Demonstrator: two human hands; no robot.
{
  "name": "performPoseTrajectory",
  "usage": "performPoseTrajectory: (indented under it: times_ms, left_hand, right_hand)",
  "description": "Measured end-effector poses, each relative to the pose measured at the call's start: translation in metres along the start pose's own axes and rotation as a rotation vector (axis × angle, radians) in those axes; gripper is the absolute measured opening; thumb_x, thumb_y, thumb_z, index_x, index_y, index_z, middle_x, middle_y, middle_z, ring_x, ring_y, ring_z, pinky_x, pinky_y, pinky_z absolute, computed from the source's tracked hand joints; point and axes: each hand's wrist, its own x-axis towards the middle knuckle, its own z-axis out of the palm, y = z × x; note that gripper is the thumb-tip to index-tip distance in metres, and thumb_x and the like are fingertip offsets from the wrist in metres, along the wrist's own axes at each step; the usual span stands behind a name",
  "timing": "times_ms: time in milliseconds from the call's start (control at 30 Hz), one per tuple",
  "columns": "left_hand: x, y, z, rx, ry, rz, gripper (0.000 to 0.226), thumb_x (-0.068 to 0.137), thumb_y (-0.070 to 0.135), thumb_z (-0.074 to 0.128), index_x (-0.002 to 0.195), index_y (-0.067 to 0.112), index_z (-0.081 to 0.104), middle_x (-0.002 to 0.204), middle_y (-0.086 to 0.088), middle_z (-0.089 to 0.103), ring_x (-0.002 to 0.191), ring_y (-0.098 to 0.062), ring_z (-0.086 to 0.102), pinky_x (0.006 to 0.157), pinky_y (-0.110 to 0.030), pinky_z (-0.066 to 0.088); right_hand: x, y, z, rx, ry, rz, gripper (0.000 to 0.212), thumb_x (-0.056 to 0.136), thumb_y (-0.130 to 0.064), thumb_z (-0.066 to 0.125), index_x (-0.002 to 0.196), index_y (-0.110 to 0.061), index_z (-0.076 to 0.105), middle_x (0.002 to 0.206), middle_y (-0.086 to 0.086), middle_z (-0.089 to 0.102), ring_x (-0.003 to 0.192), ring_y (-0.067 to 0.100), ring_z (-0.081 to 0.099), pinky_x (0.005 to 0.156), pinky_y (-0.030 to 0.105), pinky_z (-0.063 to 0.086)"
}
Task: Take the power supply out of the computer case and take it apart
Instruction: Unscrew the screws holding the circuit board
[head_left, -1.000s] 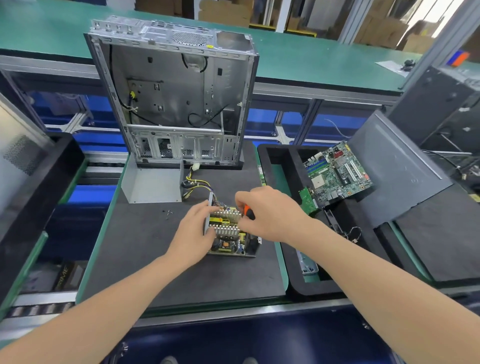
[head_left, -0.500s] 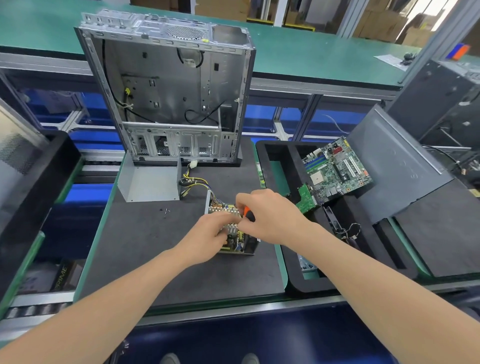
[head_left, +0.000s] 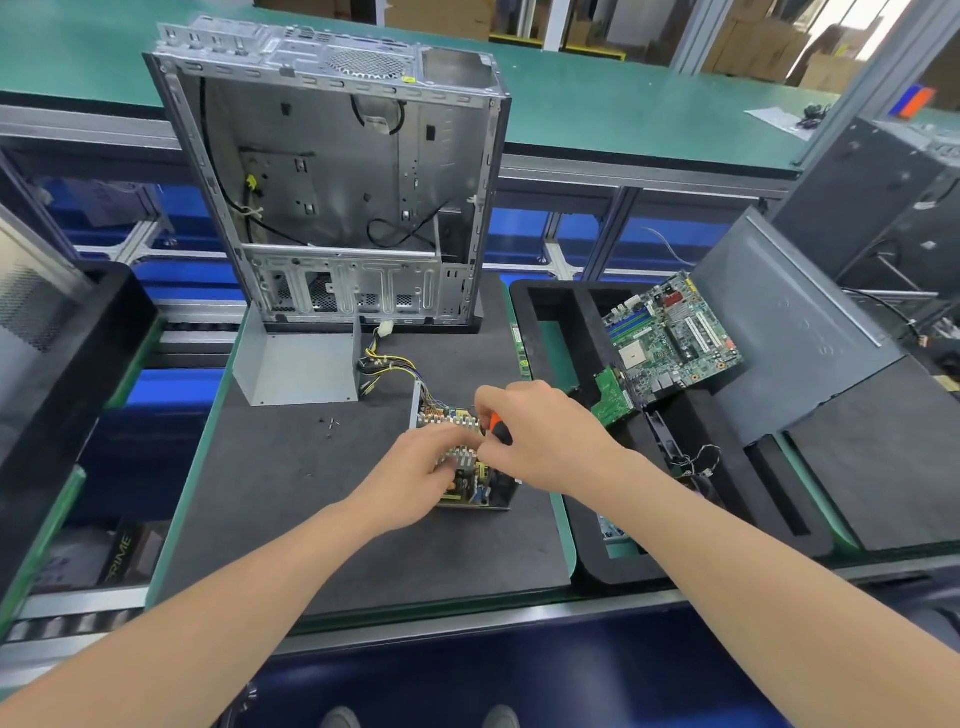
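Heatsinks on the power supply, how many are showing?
2. The far heatsink crosses the back of the power supply; the near heatsink lies partly under the left hand. It and the right hand may hide others.

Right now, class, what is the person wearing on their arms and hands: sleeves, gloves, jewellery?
The left hand and right hand are bare: no gloves, no rings on the fingers that show. The left forearm and right forearm are uncovered to the picture's edge, with no sleeve, watch or bracelet at either wrist.
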Motion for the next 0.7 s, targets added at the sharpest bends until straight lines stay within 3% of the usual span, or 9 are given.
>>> performPoseTrajectory:
  times_ms: [167, 300, 467, 700]
  left_hand:
    - [0.0001, -0.0004, 0.0006, 0.019, -0.006, 0.032, 0.055, 0.088, -0.012, 0.050, 0.126, 0.023, 0.069, 0.116, 0.016, 0.067, 0.105, 0.015, 0.051, 0.089, -0.003, 0.035]
    - [0.0000, -0.0023, 0.0008, 0.028, 0.003, 0.015, 0.054, 0.088, -0.011, 0.051, 0.125, 0.024, 0.069, 0.118, 0.014, 0.068, 0.105, 0.013, 0.052, 0.090, -0.004, 0.035]
    - [0.0001, -0.0017, 0.0013, 0.026, 0.004, 0.005, 0.054, 0.089, -0.009, 0.051, 0.128, 0.024, 0.068, 0.124, 0.012, 0.069, 0.114, -0.002, 0.056, 0.094, -0.003, 0.034]
    - [0.0007, -0.0011, 0.0016, 0.034, 0.010, 0.029, 0.055, 0.087, -0.010, 0.051, 0.126, 0.026, 0.069, 0.123, 0.018, 0.068, 0.113, 0.002, 0.054, 0.094, -0.002, 0.032]
  right_hand:
    - [0.0026, 0.0007, -0.0009, -0.033, 0.005, 0.008, 0.017, 0.086, -0.034, 0.063, 0.096, -0.023, 0.055, 0.083, -0.002, 0.058, 0.076, 0.023, 0.056, 0.056, 0.030, 0.039]
    - [0.0017, 0.0007, 0.0011, -0.013, 0.005, 0.012, 0.017, 0.085, -0.032, 0.063, 0.095, -0.022, 0.055, 0.081, -0.001, 0.057, 0.075, 0.024, 0.057, 0.057, 0.032, 0.045]
    - [0.0021, 0.0025, -0.0004, 0.012, 0.008, 0.021, 0.018, 0.085, -0.032, 0.065, 0.096, -0.022, 0.056, 0.081, -0.002, 0.059, 0.074, 0.021, 0.056, 0.056, 0.030, 0.045]
    - [0.0008, 0.0021, -0.0006, -0.001, -0.002, 0.025, 0.017, 0.086, -0.033, 0.063, 0.096, -0.022, 0.055, 0.082, -0.001, 0.059, 0.076, 0.023, 0.057, 0.057, 0.031, 0.044]
